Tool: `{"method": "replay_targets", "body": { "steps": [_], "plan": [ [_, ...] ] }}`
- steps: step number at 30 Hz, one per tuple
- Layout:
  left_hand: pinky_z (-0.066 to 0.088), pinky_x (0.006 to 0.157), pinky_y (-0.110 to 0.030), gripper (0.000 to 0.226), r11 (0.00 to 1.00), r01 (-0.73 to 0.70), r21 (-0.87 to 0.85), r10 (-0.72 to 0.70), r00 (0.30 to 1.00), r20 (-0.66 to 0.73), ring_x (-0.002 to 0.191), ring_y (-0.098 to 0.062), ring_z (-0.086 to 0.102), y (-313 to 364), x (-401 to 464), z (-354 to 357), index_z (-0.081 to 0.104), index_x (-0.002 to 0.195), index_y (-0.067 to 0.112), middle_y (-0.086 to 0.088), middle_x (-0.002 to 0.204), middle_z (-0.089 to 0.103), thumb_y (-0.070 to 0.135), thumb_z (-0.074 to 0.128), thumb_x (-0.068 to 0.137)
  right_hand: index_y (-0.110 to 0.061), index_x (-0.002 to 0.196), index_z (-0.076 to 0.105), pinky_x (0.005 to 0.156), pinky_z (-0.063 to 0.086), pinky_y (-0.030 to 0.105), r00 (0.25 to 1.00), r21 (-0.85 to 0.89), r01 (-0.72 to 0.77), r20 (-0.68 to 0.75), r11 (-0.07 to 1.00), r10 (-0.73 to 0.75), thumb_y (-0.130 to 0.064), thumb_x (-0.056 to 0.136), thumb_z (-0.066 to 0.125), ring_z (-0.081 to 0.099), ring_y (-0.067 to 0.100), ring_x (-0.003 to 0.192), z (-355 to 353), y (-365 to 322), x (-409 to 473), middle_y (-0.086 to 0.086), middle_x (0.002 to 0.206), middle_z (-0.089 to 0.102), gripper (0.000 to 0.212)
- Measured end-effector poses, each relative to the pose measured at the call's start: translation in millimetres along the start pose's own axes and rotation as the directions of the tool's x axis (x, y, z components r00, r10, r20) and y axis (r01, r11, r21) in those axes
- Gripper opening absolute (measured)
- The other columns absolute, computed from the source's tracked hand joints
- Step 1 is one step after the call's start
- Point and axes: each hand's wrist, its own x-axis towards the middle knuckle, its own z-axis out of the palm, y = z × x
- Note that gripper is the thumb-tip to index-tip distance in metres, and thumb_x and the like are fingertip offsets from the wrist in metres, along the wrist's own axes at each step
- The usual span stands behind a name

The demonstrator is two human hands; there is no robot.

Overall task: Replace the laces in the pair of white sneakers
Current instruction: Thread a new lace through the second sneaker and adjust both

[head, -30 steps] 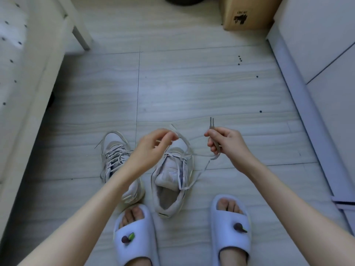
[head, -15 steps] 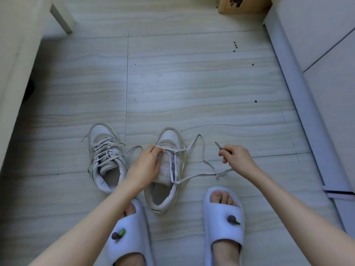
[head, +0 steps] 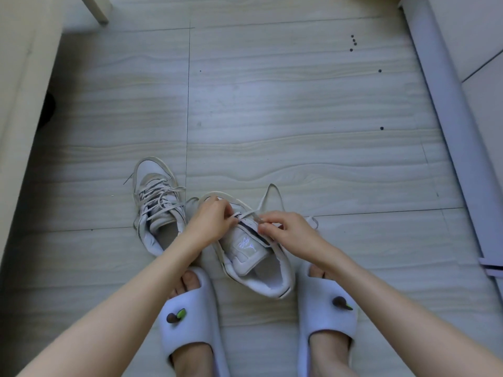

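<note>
Sneaker [head: 253, 257] is lying under both hands, with the left hand [head: 211, 223] and right hand [head: 288, 231] each pinching its lace [head: 272, 191].

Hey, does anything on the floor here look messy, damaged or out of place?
Nothing looks damaged. Small dark specks dot the floor tiles far from the sneakers, and the left sneaker's laces lie loose and tangled.

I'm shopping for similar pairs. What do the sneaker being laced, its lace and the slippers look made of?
Sneaker being laced: likely smooth leather or a synthetic, matte white with stitched panels and a padded lining. Lace: flat woven fabric, going by its ribbon-like loop. Slippers: probably moulded foam or rubber, seamless, thick and softly rounded.
</note>
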Motion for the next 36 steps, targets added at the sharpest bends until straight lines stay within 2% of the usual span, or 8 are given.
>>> {"method": "replay_targets", "body": {
  "steps": [4,9,13,16,21,25,28,36],
  "plan": [
    [0.036,0.081,-0.029,0.018,1.000,0.014,-0.004,-0.013,0.998,0.055,0.100,-0.026,0.053,-0.8,5.8,-0.9,0.068,0.089,0.003,-0.013,0.098,0.065,0.020,0.067,0.084,-0.016,0.103,0.072,0.101,0.040,0.030,1.000,-0.034,0.007,0.017,0.999,-0.006,-0.020,0.089,0.059,0.056,0.007,0.113,9.9,3.7,-1.2,-0.007,0.120,0.065,0.019],
    [0.030,0.061,-0.027,0.017,0.993,0.042,-0.113,-0.029,0.993,0.112,0.072,-0.020,0.048,2.0,5.6,-8.3,0.061,0.077,0.006,0.003,0.064,0.051,0.017,0.057,0.090,-0.015,0.105,0.071,0.097,0.041,0.029,0.998,-0.147,0.059,0.023,0.987,-0.056,-0.019,0.091,0.056,0.059,0.012,0.111,13.2,1.5,-3.3,-0.007,0.122,0.064,0.021],
    [0.039,0.063,-0.025,0.010,0.951,0.061,-0.303,-0.052,0.998,0.038,0.076,-0.020,0.052,-7.1,-5.3,-9.3,0.046,0.086,0.010,-0.004,0.080,0.058,0.015,0.046,0.095,-0.015,0.106,0.070,0.097,0.040,0.030,0.998,-0.190,0.068,0.018,0.979,-0.066,-0.019,0.092,0.055,0.057,0.014,0.114,15.4,1.3,-5.0,-0.006,0.123,0.063,0.021],
    [0.052,0.079,-0.031,0.015,0.612,0.134,-0.780,-0.206,0.978,0.006,0.086,-0.020,0.062,-12.1,-19.2,-6.2,0.044,0.084,0.012,-0.009,0.086,0.061,0.011,0.041,0.098,-0.017,0.105,0.071,0.098,0.041,0.034,0.999,-0.167,0.039,-0.008,0.985,-0.041,-0.021,0.091,0.056,0.057,0.016,0.115,16.0,4.0,-5.3,-0.007,0.124,0.063,0.020],
    [0.052,0.081,-0.033,0.018,0.336,0.195,-0.922,-0.297,0.950,0.093,0.075,-0.019,0.058,-17.7,-23.6,-6.3,0.053,0.081,0.009,-0.005,0.068,0.048,0.017,0.049,0.096,-0.017,0.102,0.071,0.098,0.041,0.033,1.000,-0.139,0.023,-0.011,0.990,-0.025,-0.021,0.091,0.056,0.059,0.015,0.112,16.9,3.6,-6.9,-0.008,0.124,0.063,0.019],
    [0.050,0.077,-0.031,0.029,0.647,0.345,-0.680,-0.282,0.937,0.207,0.065,-0.015,0.058,-16.9,-12.6,-18.4,0.066,0.082,0.012,-0.004,0.066,0.057,0.037,0.056,0.091,-0.017,0.101,0.071,0.097,0.042,0.034,0.999,-0.154,0.030,-0.009,0.988,-0.032,-0.021,0.091,0.055,0.057,0.015,0.114,16.9,3.1,-7.2,-0.007,0.124,0.063,0.019],
    [0.048,0.069,-0.030,0.024,0.722,0.345,-0.600,-0.229,0.937,0.263,0.058,-0.015,0.053,-12.9,-5.0,-24.2,0.064,0.073,0.010,-0.003,0.062,0.053,0.029,0.063,0.088,-0.018,0.101,0.071,0.097,0.042,0.038,0.999,-0.157,0.030,-0.009,0.987,-0.032,-0.021,0.091,0.056,0.057,0.015,0.115,18.4,3.6,-6.8,-0.008,0.123,0.063,0.019],
    [0.052,0.075,-0.041,0.019,0.331,0.312,-0.891,-0.267,0.936,0.229,0.082,-0.018,0.057,-8.8,-13.5,-32.5,0.053,0.077,0.014,-0.003,0.080,0.051,0.017,0.050,0.095,-0.016,0.099,0.073,0.097,0.043,0.033,1.000,-0.116,0.003,-0.018,0.993,-0.006,-0.020,0.090,0.057,0.059,0.012,0.111,19.4,4.5,-6.4,-0.007,0.122,0.064,0.018]
  ]
}}
